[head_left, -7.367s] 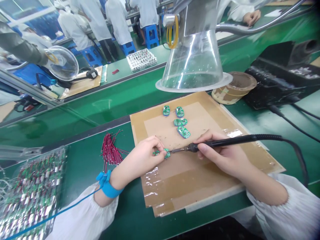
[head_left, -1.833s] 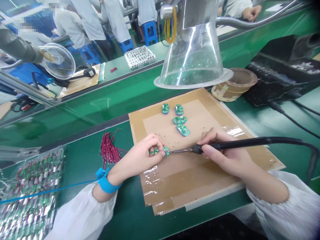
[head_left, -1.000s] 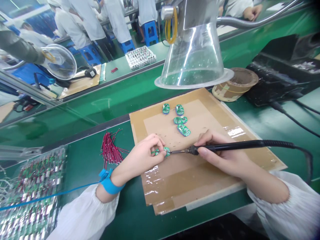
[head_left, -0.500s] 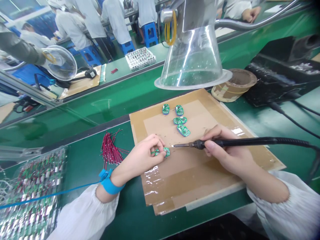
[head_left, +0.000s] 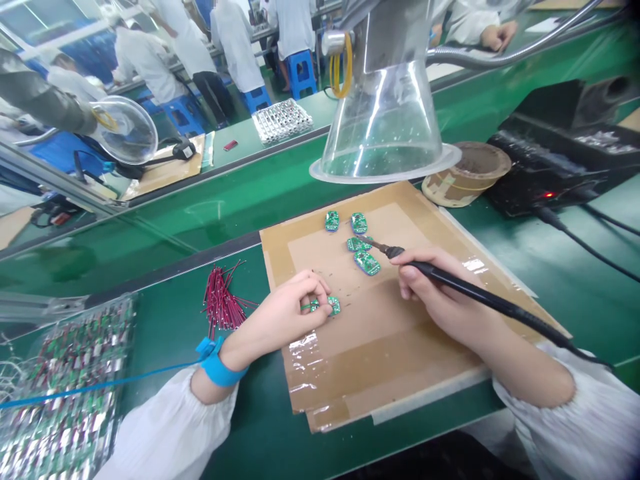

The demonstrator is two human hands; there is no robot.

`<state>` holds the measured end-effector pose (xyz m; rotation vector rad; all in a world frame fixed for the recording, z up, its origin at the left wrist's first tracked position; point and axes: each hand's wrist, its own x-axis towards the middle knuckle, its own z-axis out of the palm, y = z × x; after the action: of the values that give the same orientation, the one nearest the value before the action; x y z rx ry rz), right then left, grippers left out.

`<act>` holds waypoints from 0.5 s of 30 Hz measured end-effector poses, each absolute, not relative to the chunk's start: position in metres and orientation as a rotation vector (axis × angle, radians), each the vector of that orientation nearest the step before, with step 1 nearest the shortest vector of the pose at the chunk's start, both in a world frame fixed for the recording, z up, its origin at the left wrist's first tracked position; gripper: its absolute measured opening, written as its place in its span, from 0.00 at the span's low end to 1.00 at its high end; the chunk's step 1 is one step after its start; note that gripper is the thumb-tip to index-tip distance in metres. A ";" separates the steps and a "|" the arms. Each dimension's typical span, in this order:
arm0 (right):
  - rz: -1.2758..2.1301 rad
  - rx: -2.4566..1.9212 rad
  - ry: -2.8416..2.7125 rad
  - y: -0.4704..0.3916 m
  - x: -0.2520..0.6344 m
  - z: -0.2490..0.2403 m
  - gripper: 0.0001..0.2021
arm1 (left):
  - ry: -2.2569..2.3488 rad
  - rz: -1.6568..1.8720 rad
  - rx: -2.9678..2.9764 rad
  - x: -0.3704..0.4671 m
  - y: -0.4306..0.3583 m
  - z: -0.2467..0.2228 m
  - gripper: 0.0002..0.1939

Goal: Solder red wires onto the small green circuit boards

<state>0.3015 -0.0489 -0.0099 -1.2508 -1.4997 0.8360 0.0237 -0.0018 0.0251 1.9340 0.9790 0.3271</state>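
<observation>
The left hand has its fingers clamped on a small green circuit board, at the brown taped cardboard mat. The right hand's fingers are closed around a black soldering iron, its tip over the group of four green boards.

Soldering iron | black, tilted; green board | flat on cardboard

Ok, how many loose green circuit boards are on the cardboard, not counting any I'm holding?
4. A left board and a right board sit farthest away; a crosswise board lies nearer, then a slanted board. More may be hidden under the left hand.
</observation>
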 end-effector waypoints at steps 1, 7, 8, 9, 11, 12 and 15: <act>0.815 -1.279 -1.513 -0.049 0.302 -0.011 0.08 | 0.972 0.317 1.941 0.023 -0.001 0.027 0.03; 0.702 -1.362 -1.573 -0.046 0.298 -0.012 0.10 | 0.865 0.081 1.897 0.016 0.001 0.038 0.07; 0.696 -1.360 -1.591 -0.046 0.297 -0.011 0.11 | 0.849 0.065 1.921 0.015 0.002 0.040 0.07; 0.692 -1.359 -1.615 -0.045 0.296 -0.010 0.12 | 0.831 0.052 1.960 0.014 0.002 0.041 0.06; 0.677 -1.369 -1.675 -0.044 0.295 -0.009 0.12 | 0.797 0.006 2.044 0.008 0.005 0.046 0.06; 0.668 -1.378 -1.706 -0.044 0.295 -0.009 0.12 | 0.794 -0.021 2.079 0.003 0.006 0.050 0.06; 0.653 -1.408 -1.755 -0.045 0.295 -0.009 0.10 | 0.933 -0.043 2.168 -0.019 0.016 0.070 0.07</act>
<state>0.2950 -0.0446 -0.0089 -1.4082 -1.7548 0.6533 -0.0192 0.0155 0.0701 2.1678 0.9335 -0.0425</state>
